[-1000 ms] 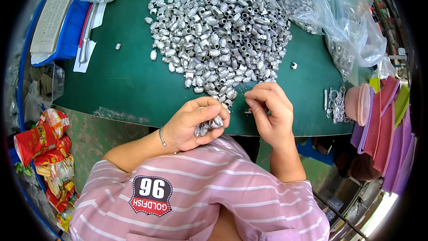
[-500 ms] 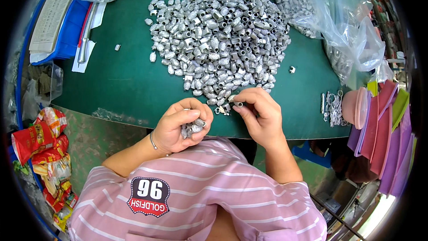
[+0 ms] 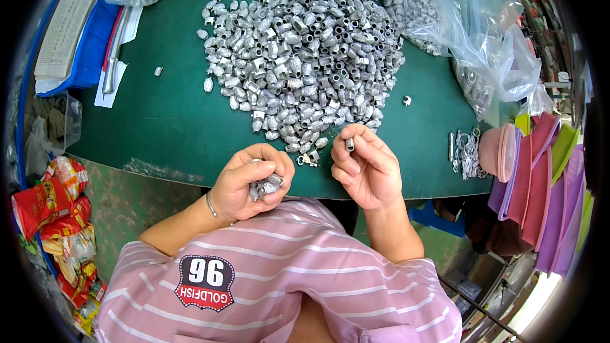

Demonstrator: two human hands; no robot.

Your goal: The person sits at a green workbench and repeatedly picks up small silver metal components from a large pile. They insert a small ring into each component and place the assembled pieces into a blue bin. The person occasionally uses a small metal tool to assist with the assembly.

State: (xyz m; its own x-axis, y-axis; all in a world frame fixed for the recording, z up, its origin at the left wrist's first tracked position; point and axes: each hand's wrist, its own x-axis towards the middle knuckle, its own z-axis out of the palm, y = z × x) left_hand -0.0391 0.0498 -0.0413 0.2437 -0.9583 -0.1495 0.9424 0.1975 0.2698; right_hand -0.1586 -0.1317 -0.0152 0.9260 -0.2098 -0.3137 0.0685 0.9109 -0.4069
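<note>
My left hand is curled round several grey metal beads, cupped in the palm near the table's front edge. Between thumb and forefinger, my right hand pinches a single metal bead, its hollow end showing. Ahead of both hands lies a big heap of the same barrel-shaped, patterned metal beads. At the heap's near tip, between my hands, are a few loose beads and small pale bits.
The green table carries clear plastic bags of beads at the back right. White metal pieces and a pink tub sit at the right edge. A blue tray with papers stands left; red snack packets hang below.
My right hand has lifted its bead away from the heap's near tip and turned palm upward. My left hand still cups its beads. The whole view has shifted slightly.
</note>
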